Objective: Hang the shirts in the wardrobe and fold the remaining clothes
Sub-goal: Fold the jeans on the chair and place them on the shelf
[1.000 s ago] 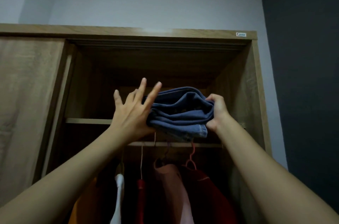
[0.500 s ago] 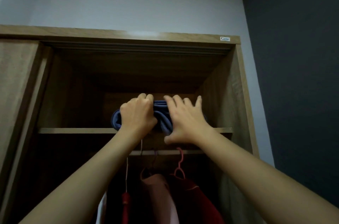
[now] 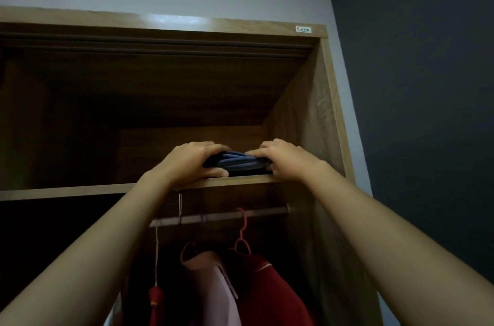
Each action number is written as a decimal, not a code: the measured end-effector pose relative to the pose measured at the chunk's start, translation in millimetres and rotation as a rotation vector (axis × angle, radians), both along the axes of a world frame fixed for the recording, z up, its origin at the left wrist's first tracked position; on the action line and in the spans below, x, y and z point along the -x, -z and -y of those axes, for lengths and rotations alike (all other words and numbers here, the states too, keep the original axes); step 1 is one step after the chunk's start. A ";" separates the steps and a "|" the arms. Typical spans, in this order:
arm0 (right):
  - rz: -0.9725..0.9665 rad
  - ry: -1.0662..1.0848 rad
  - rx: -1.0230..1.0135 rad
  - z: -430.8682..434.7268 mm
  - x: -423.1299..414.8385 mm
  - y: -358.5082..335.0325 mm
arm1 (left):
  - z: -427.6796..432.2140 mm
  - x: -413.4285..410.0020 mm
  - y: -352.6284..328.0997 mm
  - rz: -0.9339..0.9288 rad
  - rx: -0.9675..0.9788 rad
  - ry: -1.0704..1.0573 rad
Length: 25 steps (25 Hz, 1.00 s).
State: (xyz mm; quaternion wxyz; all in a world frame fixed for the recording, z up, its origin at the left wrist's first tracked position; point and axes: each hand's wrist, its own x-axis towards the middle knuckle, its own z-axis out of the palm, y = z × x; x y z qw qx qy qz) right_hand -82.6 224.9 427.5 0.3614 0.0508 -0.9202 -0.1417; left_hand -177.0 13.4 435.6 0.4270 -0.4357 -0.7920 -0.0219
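Observation:
A folded pair of blue jeans (image 3: 237, 161) lies on the wardrobe's top shelf (image 3: 80, 190), close to its front edge and right side. My left hand (image 3: 191, 162) grips the stack's left end, fingers over the top and thumb along the front underneath. At the right end, my right hand (image 3: 287, 160) holds the stack with fingers curled over its top; its thumb is hidden. Below the shelf, a pink shirt (image 3: 213, 288) and a red shirt (image 3: 270, 293) hang from the rail (image 3: 264, 212).
A red hanger hook (image 3: 242, 235) sits on the rail, and a thin cord with a red tassel (image 3: 155, 299) hangs at its left. The wardrobe's right side panel (image 3: 307, 122) stands close to the jeans. A dark wall (image 3: 414, 112) lies beyond.
The jeans went from held in the air to resting deeper on the top shelf. Both hands moved forward with them and now flank the stack, and the view came closer.

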 end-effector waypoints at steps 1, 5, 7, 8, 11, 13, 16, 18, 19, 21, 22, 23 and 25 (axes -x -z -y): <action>0.032 -0.051 0.139 -4.8 3.5 0.3 | -2.2 0.6 -0.1 0.012 0.007 -0.006; 0.113 -0.131 0.526 -11.8 2.1 1.0 | -25.5 1.1 -2.7 0.032 0.009 -0.007; 0.093 -0.101 0.510 -9.8 -0.8 5.7 | -32.6 3.0 -4.1 0.101 0.029 -0.003; 0.052 -0.080 0.468 -9.8 -1.5 10.9 | -31.7 5.4 -4.7 0.144 0.045 0.001; -0.084 -0.058 0.376 -14.1 -1.2 29.2 | -20.3 10.3 -7.3 0.243 0.090 0.016; -0.156 -0.057 0.331 -16.8 0.2 35.3 | -18.5 11.8 -6.7 0.255 0.080 0.027; -0.214 -0.032 0.305 -16.0 0.7 42.6 | -22.4 14.0 -0.8 0.325 -0.019 -0.038; -0.238 -0.015 0.264 -16.6 3.3 50.3 | -18.6 12.7 2.9 0.421 -0.095 -0.115; -0.246 -0.009 0.237 -16.7 4.4 53.5 | -14.2 10.2 4.0 0.454 -0.101 -0.149; -0.255 -0.019 0.212 -18.2 4.0 56.1 | -5.6 4.2 4.6 0.462 -0.086 -0.192; -0.261 -0.027 0.206 -20.2 2.8 56.1 | -3.0 -0.4 3.8 0.457 -0.075 -0.212; -0.268 -0.026 0.198 -20.8 1.6 56.8 | -1.7 -5.4 3.4 0.460 -0.064 -0.233; -0.279 -0.002 0.173 -20.6 1.1 60.0 | -2.6 -8.8 3.0 0.499 -0.080 -0.240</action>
